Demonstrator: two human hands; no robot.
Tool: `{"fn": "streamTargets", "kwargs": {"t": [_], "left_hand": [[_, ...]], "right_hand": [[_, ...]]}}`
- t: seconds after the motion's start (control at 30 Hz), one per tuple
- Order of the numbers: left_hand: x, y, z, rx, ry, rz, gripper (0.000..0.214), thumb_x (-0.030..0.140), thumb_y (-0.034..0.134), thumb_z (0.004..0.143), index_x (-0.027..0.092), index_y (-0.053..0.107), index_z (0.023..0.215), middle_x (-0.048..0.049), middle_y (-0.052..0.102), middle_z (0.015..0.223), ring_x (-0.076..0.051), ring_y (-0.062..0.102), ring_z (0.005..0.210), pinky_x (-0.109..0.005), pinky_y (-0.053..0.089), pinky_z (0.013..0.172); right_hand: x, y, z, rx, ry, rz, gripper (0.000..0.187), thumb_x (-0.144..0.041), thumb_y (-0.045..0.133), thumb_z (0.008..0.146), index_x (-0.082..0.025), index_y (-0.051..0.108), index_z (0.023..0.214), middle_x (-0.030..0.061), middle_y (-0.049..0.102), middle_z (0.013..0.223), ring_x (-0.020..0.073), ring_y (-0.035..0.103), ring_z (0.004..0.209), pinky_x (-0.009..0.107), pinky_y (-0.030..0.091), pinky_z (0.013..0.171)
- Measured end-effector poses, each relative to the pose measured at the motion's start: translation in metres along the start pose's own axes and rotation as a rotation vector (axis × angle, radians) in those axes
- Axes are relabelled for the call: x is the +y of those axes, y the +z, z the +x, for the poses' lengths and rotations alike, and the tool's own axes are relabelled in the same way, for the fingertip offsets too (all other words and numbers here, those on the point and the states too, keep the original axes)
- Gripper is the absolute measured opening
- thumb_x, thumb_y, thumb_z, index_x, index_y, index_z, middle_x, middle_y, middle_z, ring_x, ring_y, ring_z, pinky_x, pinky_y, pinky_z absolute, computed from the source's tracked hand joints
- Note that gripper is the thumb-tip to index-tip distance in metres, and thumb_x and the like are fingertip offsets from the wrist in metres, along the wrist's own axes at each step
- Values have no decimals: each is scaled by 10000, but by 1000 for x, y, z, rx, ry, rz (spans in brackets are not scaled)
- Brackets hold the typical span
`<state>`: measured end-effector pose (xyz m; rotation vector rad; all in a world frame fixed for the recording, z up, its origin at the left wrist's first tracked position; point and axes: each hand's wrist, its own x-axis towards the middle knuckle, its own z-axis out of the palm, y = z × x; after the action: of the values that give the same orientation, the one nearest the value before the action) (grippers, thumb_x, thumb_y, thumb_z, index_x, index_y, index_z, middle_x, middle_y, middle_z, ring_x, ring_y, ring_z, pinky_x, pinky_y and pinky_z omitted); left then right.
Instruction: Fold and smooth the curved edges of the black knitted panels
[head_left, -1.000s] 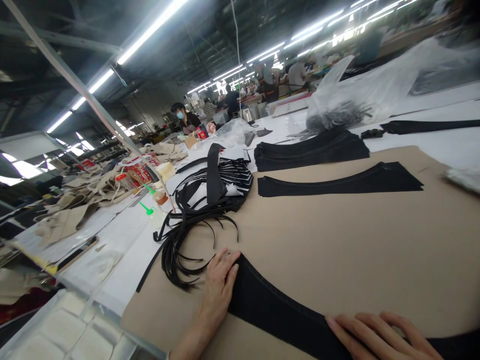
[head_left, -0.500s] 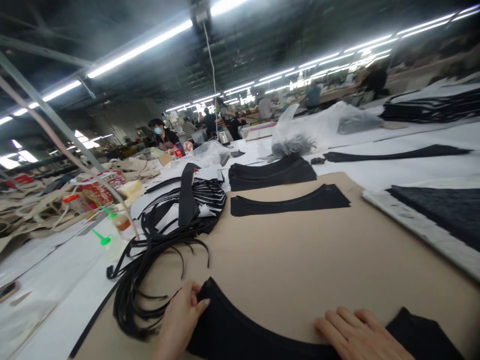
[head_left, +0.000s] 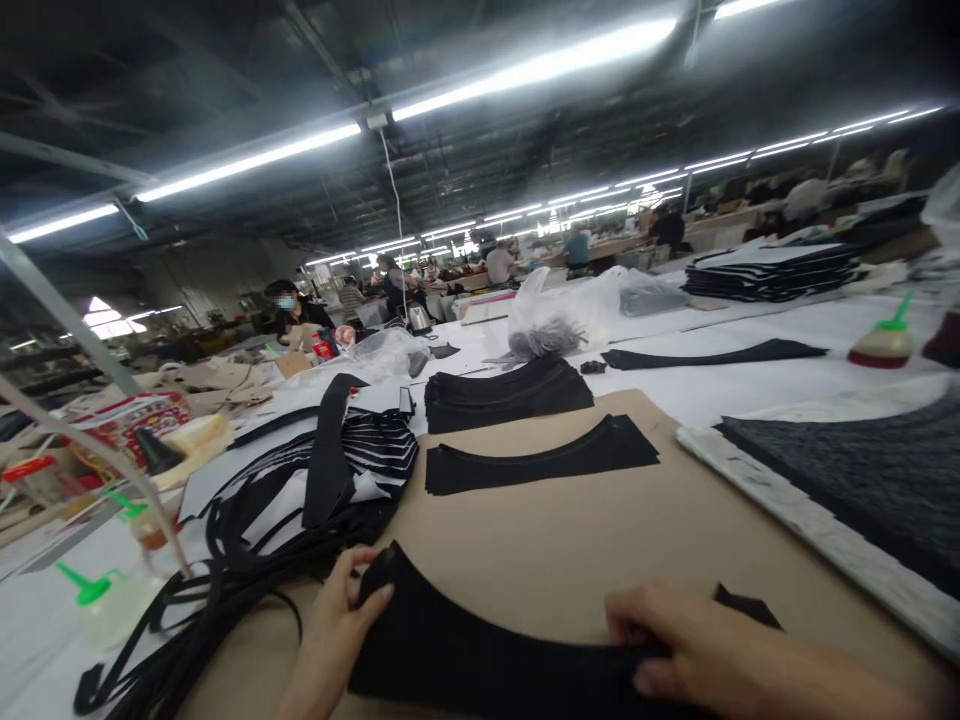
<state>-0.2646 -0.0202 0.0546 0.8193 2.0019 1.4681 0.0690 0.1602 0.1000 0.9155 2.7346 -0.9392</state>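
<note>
Left hand (head_left: 326,635): I am pinching the raised end of the curved black fabric piece (head_left: 480,665), my fingers (head_left: 367,590) closed on it.

Right hand (head_left: 697,640): I am holding it over the far stretch of that piece with the fingers (head_left: 652,680) curled down; from this angle I cannot tell gripping from pressing.

Piece's place: it is lying along the near edge of the tan kraft board (head_left: 540,555), under both hands.

Step in hand: I am adjusting the piece on the board, as far as I can judge.

Next move: it appears to be calling for flattening the piece out on the board.

On the board, ahead: a matching black curved piece (head_left: 540,458) is lying flat, with a stack of black pieces (head_left: 510,395) just beyond.

To my left: a tangle of black strips (head_left: 247,540) is spilling beside a striped black-and-white bundle (head_left: 375,445).

To my right: a grey felt pad (head_left: 847,490) with a white edge is lying against the board.

Beyond: a co-worker (head_left: 292,312) is sitting at the far end of the white surface (head_left: 675,400).
</note>
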Motion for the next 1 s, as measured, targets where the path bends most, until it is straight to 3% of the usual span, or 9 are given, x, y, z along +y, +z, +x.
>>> {"fn": "streamTargets", "kwargs": {"t": [0.1,0.23,0.37,0.5,0.57,0.67,0.73,0.87,1.0], "left_hand": [[26,21,52,7,71,99,616,490,708,626,189,487,1115,-11,676,699,-245,684,705,-330,535,653],[45,53,115,87,146,246,513,338,671,720,200,495,1182,-24,689,816,-235,685,799,-345,525,763],[50,80,160,179,208,449,467,189,612,783,227,487,1231,-66,680,999,-257,651,975,-370,468,881],[44,95,180,230,254,639,495,147,589,804,191,461,1279,-112,656,1027,-295,622,1018,-403,450,888],[39,100,180,261,301,717,510,126,571,808,148,448,1303,-143,628,1063,-309,588,1068,-432,429,925],[34,109,169,300,430,808,493,109,461,864,120,414,1355,-200,478,1308,-328,422,1268,-497,318,1042],[30,119,157,248,543,853,461,132,401,904,156,431,1364,-164,393,1413,-300,334,1334,-479,271,1087],[19,139,139,25,712,912,316,225,460,912,257,611,1188,-55,588,1210,-226,498,1174,-373,406,985],[16,144,129,-38,762,878,300,227,439,903,215,658,1109,-86,641,1102,-260,565,1078,-422,460,889]], "right_hand": [[11,-50,43,78,-78,-146,187,-218,598,736,-250,651,912,22,688,944,225,632,903,287,433,714],[41,-95,111,157,-86,-347,244,-212,629,747,-219,667,988,70,687,997,261,626,943,309,422,755],[62,-117,166,178,-69,-437,288,-182,639,742,-183,667,1028,103,682,968,280,622,929,338,421,756],[75,-116,197,183,-65,-470,256,-201,659,748,-167,639,1001,61,663,929,227,609,864,342,433,749],[81,-111,202,204,-78,-466,240,-195,661,737,-177,623,973,56,654,952,225,601,883,345,420,773],[87,-104,202,263,-120,-452,264,-168,655,707,-194,585,960,65,629,1020,251,577,967,368,387,831],[89,-102,199,310,-159,-443,290,-166,652,701,-199,561,974,73,600,1073,265,546,1022,390,369,866],[83,-105,181,392,-208,-407,224,-153,597,754,-193,553,970,91,571,1095,272,514,1046,408,369,879],[79,-113,119,379,-193,-362,140,-149,532,823,-189,576,950,69,598,1020,212,557,947,330,413,825]]}}
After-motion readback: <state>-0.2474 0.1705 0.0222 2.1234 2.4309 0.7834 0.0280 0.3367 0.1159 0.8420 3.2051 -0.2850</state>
